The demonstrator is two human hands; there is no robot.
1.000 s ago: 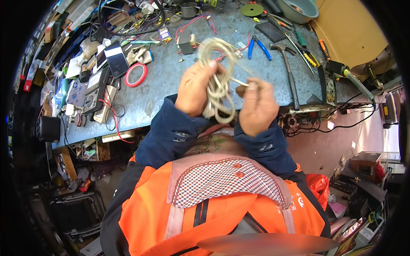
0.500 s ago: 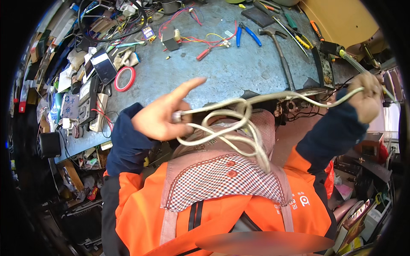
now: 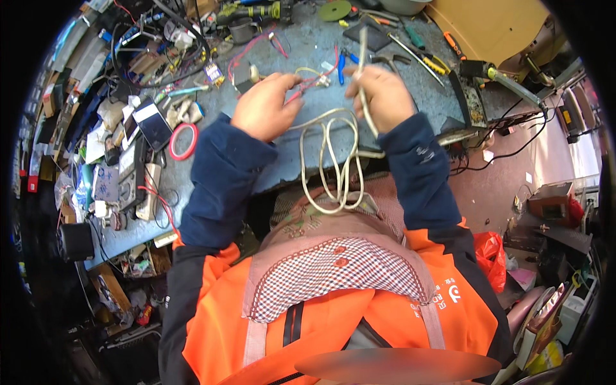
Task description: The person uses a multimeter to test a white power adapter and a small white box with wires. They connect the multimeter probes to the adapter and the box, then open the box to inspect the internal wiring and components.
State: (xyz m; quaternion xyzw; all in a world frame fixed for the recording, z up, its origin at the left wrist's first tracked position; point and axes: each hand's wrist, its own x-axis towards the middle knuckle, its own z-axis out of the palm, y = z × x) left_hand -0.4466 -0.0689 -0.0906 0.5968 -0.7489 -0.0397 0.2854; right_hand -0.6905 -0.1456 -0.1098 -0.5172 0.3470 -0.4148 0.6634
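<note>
Right hand [image 3: 386, 101] gripping white cable [image 3: 330, 146], left hand [image 3: 267, 108] with grip hidden, red tape roll [image 3: 194, 138] left of cable, blue pliers [image 3: 341, 69] beyond its loops

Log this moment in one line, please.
left hand: at pale cord, grip unclear; right hand: gripping pale cord; loops: between hands; near right hand: blue pliers

A worn desk [image 3: 285, 163] with a scuffed blue top spans the far side of the room, its near edge bending in a curve. At the far right a broad tan panel [image 3: 487, 25] stands at the desk's edge. The floor [image 3: 481, 202] to the right is dull pinkish-red — and a strip of bright white light [image 3: 582, 151] washes over the far right side. Under the desk, at left, the space is dim, with a wooden board [image 3: 110, 289] leaning at a slant.
</note>
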